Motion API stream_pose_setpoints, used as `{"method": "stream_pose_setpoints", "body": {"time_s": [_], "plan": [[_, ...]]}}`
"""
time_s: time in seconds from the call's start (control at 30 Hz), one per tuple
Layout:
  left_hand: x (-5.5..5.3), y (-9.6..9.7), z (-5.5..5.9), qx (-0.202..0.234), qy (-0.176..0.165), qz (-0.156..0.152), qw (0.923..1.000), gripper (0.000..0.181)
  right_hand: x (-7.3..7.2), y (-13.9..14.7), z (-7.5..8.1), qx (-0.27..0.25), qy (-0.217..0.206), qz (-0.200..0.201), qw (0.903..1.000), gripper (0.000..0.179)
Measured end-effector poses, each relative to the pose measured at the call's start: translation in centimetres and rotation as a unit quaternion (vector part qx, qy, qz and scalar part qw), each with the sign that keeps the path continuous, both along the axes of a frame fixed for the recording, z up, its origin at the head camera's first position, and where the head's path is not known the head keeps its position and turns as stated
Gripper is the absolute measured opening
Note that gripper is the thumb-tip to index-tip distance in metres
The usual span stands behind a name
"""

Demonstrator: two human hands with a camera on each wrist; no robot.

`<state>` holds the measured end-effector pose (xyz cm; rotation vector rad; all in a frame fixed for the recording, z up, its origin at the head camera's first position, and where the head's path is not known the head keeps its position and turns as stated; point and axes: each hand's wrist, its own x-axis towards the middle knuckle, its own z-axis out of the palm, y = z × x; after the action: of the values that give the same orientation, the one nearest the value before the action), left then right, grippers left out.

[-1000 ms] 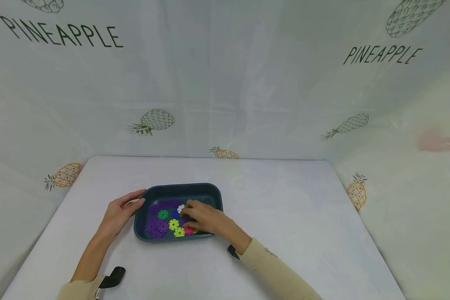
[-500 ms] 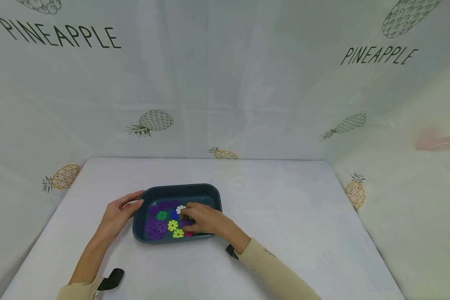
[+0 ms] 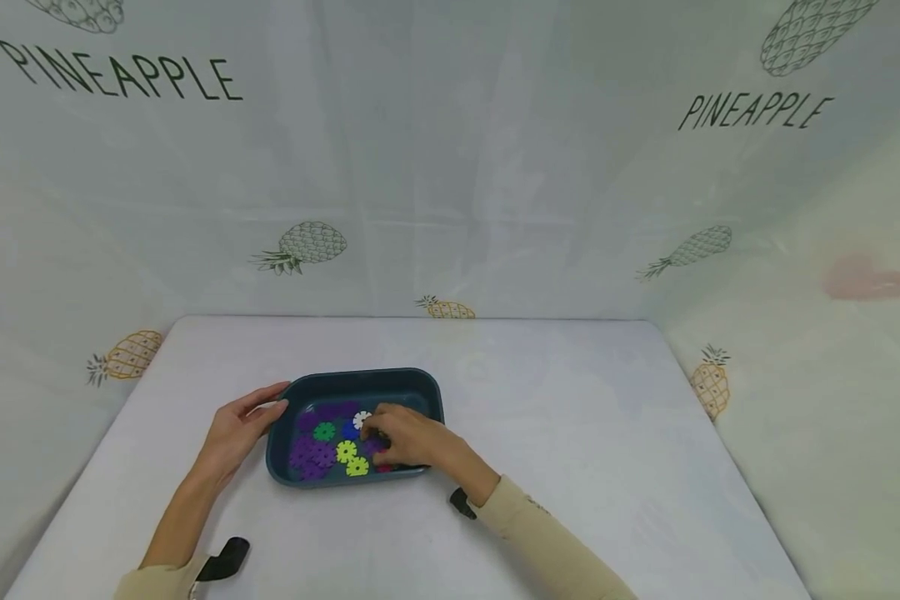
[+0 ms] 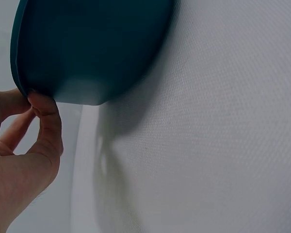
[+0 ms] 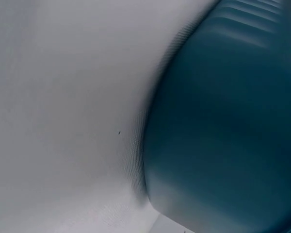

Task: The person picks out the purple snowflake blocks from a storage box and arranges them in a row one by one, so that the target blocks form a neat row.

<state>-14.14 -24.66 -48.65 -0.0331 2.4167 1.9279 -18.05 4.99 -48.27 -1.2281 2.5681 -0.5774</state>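
A dark teal tray (image 3: pixel 360 383) holds several small snowflake building discs. Purple discs (image 3: pixel 312 455) lie at its left, with a green disc (image 3: pixel 324 431), yellow discs (image 3: pixel 357 466), a blue disc (image 3: pixel 351 430) and a white disc (image 3: pixel 361 419) nearer the middle. My left hand (image 3: pixel 238 429) pinches the tray's left rim between thumb and fingers, plain too in the left wrist view at the tray (image 4: pixel 87 48). Inside the tray, my right hand (image 3: pixel 408 436) reaches down with bent fingers beside the white disc. Whether its fingertips hold a disc is hidden; the right wrist view shows only the tray's outer wall (image 5: pixel 223 121).
The tray stands on a white table (image 3: pixel 570 433), left of its middle. A pineapple-print curtain (image 3: pixel 450 167) rises behind the table and along both sides. A black strap piece (image 3: pixel 225 558) sits at my left wrist.
My right fingers shift slightly among the discs, and the red disc under them becomes more covered. My left hand stays on the rim. The whole view shifts slightly.
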Motion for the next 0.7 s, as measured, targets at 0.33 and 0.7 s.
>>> {"method": "stream_pose_setpoints", "body": {"time_s": [0.33, 0.7], "plan": [[-0.2, 0.3, 0.1, -0.004, 0.001, 0.001, 1.0000, 0.057, -0.2, 0.8, 0.3, -0.085, -0.006, 0.020, 0.9962, 0.017], [0.1, 0.2, 0.2, -0.015, -0.004, 0.004, 0.9999, 0.059, -1.4, 2.2, 0.9, -0.212, 0.076, -0.012, 0.9742, 0.014]]}}
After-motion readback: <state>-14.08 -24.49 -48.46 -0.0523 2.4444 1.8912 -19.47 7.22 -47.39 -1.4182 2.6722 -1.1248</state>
